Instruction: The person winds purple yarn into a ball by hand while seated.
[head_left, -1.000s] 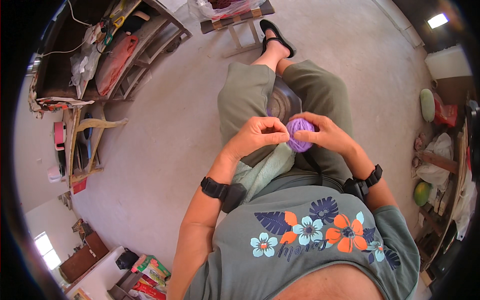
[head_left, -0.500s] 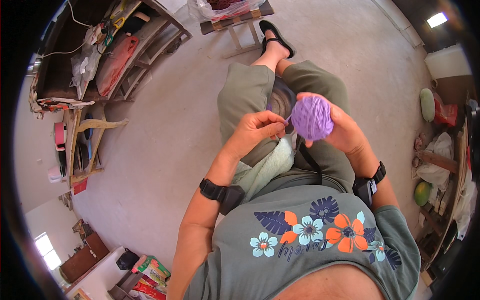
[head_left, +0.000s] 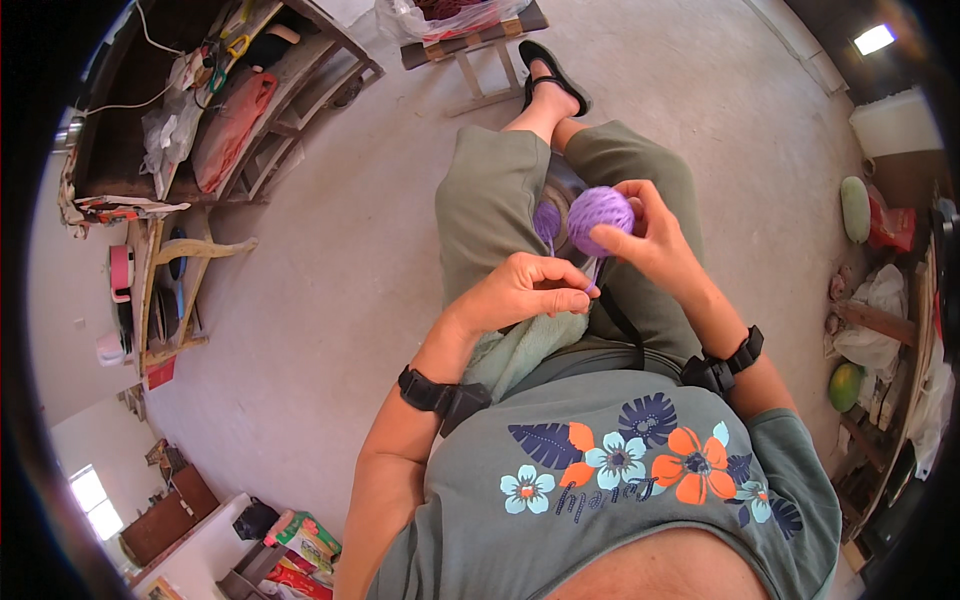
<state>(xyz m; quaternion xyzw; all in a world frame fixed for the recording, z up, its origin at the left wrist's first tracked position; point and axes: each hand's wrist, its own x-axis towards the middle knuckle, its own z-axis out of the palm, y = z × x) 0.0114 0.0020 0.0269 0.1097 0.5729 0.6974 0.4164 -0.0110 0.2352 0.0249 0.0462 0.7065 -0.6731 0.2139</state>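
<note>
A round ball of purple yarn [head_left: 600, 219] is gripped by my right hand [head_left: 655, 240], fingers behind it and thumb across its near side. From the ball a short strand runs down to my left hand [head_left: 530, 294], whose thumb and forefinger pinch the yarn. Beyond them, between my knees, a second purple yarn bundle [head_left: 546, 222] shows beside a dark round-topped container [head_left: 565, 185], partly covered by the ball. A pale green towel [head_left: 525, 348] lies over my lap below the left hand.
At the far end, a small wooden stool [head_left: 475, 45] carries a plastic bag [head_left: 420, 18]. Wooden shelving [head_left: 300, 75] with bags and scissors stands far left. Along the right wall are green gourds [head_left: 854, 210] and white plastic bags [head_left: 872, 320].
The ball has turned and shifted a little left and away from me, with my right thumb now in front. My left hand has moved lower and right, uncovering the second yarn bundle.
</note>
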